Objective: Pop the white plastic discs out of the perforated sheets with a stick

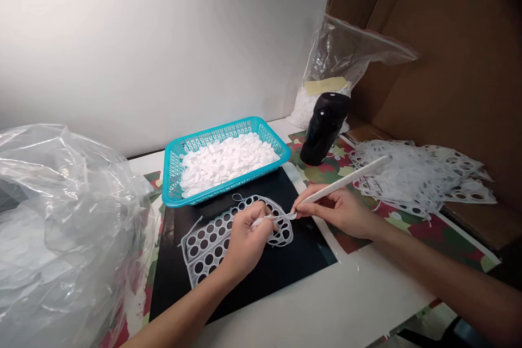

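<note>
While the left grip pinches white pieces and the right grip a stick, the sheet — pale, translucent — shows round holes.

Smooth plastic sheet (large bag crinkled, glossy)

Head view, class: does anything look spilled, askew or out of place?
The sheets with holes on the right look untidy, heaped at mixed angles. The white pieces sit inside the basket, none visibly spilled.

The wall glows brightest toward ten o'clock; shadow darkens two o'clock; the plastic bag glints at eight.
</note>
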Demonstrator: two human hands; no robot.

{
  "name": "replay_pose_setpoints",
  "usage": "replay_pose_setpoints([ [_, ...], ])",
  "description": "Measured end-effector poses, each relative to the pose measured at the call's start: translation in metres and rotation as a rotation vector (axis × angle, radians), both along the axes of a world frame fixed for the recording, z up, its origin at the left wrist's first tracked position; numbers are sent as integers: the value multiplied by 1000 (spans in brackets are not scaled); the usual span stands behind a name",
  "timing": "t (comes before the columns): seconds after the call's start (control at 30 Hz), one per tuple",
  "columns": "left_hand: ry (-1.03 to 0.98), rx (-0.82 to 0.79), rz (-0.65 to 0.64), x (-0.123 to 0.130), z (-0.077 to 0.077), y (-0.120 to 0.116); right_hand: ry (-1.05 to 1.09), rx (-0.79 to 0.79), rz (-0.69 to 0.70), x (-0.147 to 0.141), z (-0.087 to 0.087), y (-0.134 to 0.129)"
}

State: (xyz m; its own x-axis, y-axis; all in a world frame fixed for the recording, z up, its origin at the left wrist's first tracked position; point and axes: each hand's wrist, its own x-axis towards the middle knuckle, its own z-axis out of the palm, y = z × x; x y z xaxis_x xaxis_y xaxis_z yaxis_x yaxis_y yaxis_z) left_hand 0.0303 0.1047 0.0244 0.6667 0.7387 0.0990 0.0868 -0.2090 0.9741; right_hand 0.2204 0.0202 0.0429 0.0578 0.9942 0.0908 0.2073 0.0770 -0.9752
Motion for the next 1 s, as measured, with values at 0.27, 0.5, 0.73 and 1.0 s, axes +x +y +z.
replay_pose_setpoints([
  [0.27,3,-143,-155,0,0,-1,74,-21,-7,-5,-2,-1],
  [0.5,16,-99,-176,1,0,-3,96,-14,-46,-3,-5,0],
  [0.73,-16,-75,-126,0,-3,-2,219,-126,21,-5,-2,0],
  [1.0,-35,-114,-38,1,-9,-6,210,-263,152,4,0,0],
])
